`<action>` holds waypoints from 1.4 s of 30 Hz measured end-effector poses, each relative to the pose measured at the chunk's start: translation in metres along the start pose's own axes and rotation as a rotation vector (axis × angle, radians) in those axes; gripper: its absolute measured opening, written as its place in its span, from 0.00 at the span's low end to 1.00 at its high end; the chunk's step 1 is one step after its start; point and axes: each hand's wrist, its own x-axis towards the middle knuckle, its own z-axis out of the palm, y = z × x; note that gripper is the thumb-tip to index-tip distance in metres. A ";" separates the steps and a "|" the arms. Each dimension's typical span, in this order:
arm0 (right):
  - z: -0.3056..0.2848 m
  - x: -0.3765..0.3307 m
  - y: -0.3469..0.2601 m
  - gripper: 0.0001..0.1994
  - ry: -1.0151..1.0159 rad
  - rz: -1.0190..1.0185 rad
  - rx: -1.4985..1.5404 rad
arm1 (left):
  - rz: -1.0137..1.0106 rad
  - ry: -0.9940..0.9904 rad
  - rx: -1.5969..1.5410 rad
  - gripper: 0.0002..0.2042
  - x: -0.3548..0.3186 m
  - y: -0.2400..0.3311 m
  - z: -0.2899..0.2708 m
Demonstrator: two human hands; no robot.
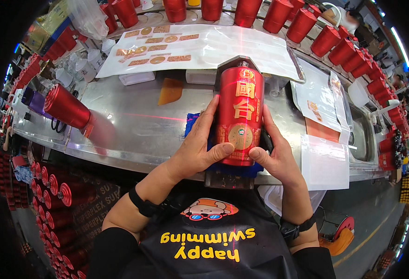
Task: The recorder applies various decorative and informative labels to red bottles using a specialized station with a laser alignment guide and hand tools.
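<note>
centrally, just below the middle of the frame, a red bottle (239, 116) lies lengthwise on a blue pad (196, 122) at the near edge of a steel worktable (134, 125), its dark cap end pointing toward the upper part of the frame and its base toward the person. its body is a glossy metallic red cylinder with large gold characters down the front, a round gold emblem near the top, and a round gold seal label low on the body with gold ornament around it. a thin red laser line runs across the table and over the bottle.

the left hand (199, 149) cups the bottle's left side, fingers stretched up along it and the thumb pressed on the front beside the round seal. the right hand (276, 153) wraps the right side, fingers behind the body, thumb pressed on the front at the seal's right edge. both hands are closed around the bottle, thumbs nearly meeting.

at the left of the frame another red bottle (66, 107) lies on its side on the table. along the top and curving down the right edge stands a row of red bottles (278, 14). a white sheet with gold labels (167, 44) lies in the upper middle, and plastic sleeves with paper (323, 100) lie at the right.
</note>
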 end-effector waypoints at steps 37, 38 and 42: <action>-0.004 -0.012 -0.008 0.49 -0.034 -0.039 -0.123 | 0.565 0.152 0.834 0.30 -0.037 0.018 0.005; -0.003 -0.013 -0.008 0.49 -0.035 -0.043 -0.119 | 0.471 0.193 0.765 0.32 -0.036 0.019 0.004; -0.006 -0.013 -0.002 0.48 -0.030 -0.001 -0.085 | 0.502 0.071 0.920 0.34 -0.024 0.033 -0.011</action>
